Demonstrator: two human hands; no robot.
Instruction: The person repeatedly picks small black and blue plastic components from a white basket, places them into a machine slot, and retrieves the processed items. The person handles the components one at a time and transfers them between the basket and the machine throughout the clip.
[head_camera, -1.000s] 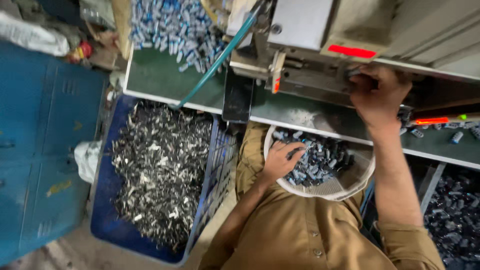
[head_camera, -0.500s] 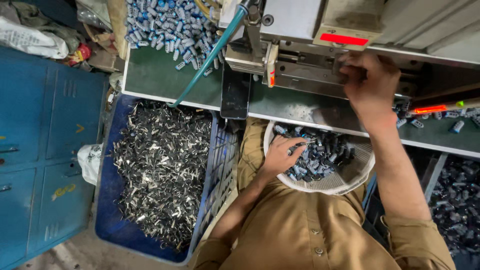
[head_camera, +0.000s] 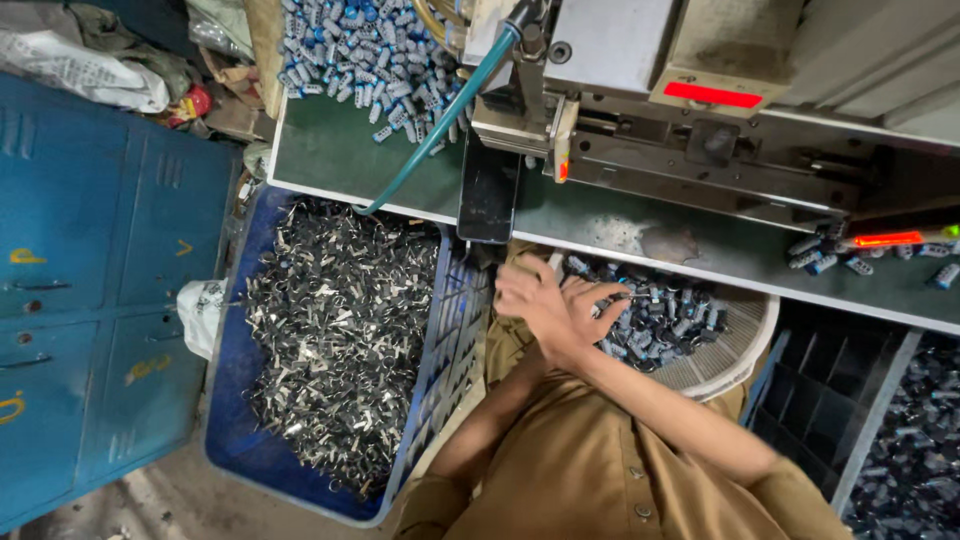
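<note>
Hands (head_camera: 555, 305) overlapped in white basket (head_camera: 735, 350) of small capacitors (head_camera: 665, 315) (grip unclear); blue crate (head_camera: 440, 340) holds metal scraps (head_camera: 335, 330).

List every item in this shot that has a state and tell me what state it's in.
white basket: partly filled with small cylindrical parts
blue crate: heaped with metal scraps
right hand: resting in the basket on the parts
left hand: hidden under the right hand
machine light: glowing red
</note>
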